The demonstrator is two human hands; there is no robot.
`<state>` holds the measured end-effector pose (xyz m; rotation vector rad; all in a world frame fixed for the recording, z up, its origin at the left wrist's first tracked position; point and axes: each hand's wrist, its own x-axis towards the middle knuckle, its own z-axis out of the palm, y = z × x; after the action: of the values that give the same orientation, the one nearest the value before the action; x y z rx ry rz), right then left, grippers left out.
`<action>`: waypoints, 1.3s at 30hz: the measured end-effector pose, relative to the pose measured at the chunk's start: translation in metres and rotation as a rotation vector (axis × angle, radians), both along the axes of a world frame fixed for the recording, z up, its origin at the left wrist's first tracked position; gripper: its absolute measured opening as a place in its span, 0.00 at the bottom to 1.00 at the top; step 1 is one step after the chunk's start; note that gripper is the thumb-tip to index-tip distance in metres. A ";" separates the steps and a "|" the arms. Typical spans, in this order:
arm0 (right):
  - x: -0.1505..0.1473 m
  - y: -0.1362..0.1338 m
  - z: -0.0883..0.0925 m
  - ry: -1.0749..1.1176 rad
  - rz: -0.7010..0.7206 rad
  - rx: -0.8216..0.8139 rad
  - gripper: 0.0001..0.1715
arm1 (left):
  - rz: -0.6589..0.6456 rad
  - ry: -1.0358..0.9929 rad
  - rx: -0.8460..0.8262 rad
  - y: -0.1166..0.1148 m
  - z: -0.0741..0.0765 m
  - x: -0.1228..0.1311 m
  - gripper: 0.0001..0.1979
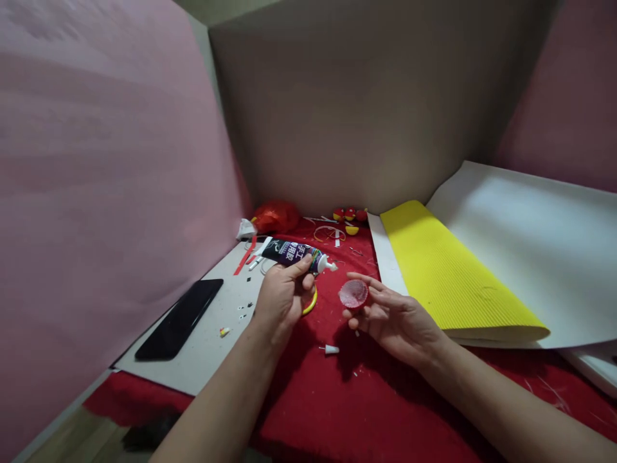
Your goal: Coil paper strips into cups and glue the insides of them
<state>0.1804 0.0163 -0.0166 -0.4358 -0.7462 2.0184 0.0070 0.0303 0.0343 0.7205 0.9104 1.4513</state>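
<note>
My left hand is wrapped round a dark glue tube whose white nozzle points to the right. Between the fingers of my right hand sits a small red ribbed cup, its hollow side facing me. The nozzle is a little above and left of the cup, not touching it. A yellow ring shows beside my left hand, partly hidden by it. Below and between the hands, a small white cone-shaped cap lies on the red cloth.
A black phone lies on a grey board at left. Behind are a red plastic bag and small red-and-yellow pieces. At right, yellow corrugated sheet rests on a large white sheet.
</note>
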 end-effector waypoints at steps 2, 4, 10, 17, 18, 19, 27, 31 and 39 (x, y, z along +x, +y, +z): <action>0.000 0.000 0.000 -0.001 0.003 0.007 0.28 | 0.008 -0.013 -0.034 0.001 0.001 -0.006 0.10; 0.001 0.001 0.000 -0.015 -0.009 0.018 0.31 | 0.022 -0.032 -0.059 0.002 0.000 -0.013 0.08; 0.001 0.004 -0.002 -0.105 -0.071 0.103 0.30 | 0.043 -0.100 -0.060 0.000 -0.010 -0.030 0.05; 0.006 0.010 0.000 -0.212 -0.185 0.194 0.24 | 0.136 -0.159 -0.017 -0.051 -0.028 -0.029 0.12; 0.007 0.011 0.001 -0.225 -0.205 0.203 0.23 | 0.152 -0.150 -0.041 -0.059 -0.032 -0.028 0.14; 0.008 0.011 0.003 -0.238 -0.226 0.211 0.23 | 0.159 -0.147 -0.064 -0.066 -0.036 -0.028 0.15; 0.007 0.028 0.032 -0.462 -0.349 0.269 0.22 | 0.117 -0.173 -0.120 -0.086 -0.062 -0.032 0.17; 0.001 0.066 0.041 -0.645 -0.439 0.314 0.21 | 0.123 -0.194 -0.147 -0.095 -0.067 -0.032 0.18; -0.022 0.154 0.021 -1.151 -0.553 0.248 0.18 | 0.179 -0.333 -0.230 -0.101 -0.066 -0.034 0.20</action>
<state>0.1582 0.1698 0.0039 -1.5065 -1.3309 1.0080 -0.0270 -0.0708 -0.0320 0.2214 0.8780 1.5352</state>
